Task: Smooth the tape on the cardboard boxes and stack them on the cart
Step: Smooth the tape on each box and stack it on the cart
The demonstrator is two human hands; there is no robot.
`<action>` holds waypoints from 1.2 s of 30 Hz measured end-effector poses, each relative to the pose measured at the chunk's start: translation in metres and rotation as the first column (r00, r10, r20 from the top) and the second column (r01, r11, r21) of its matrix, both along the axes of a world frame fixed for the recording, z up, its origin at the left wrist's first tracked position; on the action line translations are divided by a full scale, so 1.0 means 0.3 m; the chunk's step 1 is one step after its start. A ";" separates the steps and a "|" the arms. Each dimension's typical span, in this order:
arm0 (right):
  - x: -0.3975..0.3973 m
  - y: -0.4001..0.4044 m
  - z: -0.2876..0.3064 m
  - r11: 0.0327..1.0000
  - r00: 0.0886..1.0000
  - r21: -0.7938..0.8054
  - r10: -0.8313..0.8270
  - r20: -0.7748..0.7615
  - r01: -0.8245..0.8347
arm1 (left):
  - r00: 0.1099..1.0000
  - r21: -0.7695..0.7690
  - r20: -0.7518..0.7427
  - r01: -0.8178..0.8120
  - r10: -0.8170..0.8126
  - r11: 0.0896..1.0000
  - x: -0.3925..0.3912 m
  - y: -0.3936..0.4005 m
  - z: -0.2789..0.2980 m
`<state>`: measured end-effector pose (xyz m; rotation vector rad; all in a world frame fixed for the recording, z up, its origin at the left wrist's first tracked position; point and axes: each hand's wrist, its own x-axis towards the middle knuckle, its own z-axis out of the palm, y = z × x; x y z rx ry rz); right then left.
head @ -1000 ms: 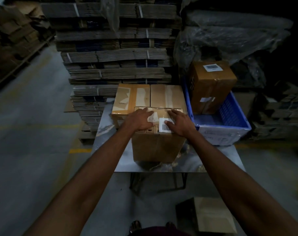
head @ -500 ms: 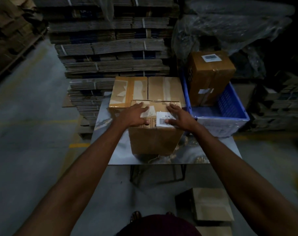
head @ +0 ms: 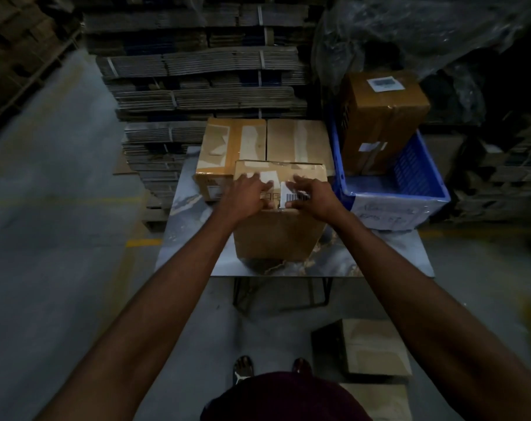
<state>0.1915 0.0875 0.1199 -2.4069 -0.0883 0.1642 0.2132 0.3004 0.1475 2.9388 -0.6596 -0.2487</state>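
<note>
Head cam has both my left hand (head: 248, 194) and right hand (head: 311, 194) with fingers spread flat, pressing tape down on the top of the front box (head: 278, 235) near the table's (head: 379, 262) front edge so the seal sticks before stacking.

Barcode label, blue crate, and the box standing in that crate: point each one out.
barcode label (head: 291, 194), head view, on its white printed face.
blue crate (head: 410, 173), head view, on its inner right wall.
box in the crate (head: 382, 117), head view, on its front face.
</note>
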 end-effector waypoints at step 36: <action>0.076 0.008 -0.033 0.929 0.982 -0.358 0.142 0.123 -0.090 | 0.994 0.080 -0.104 0.043 -0.034 0.996 0.146 -0.033 -0.018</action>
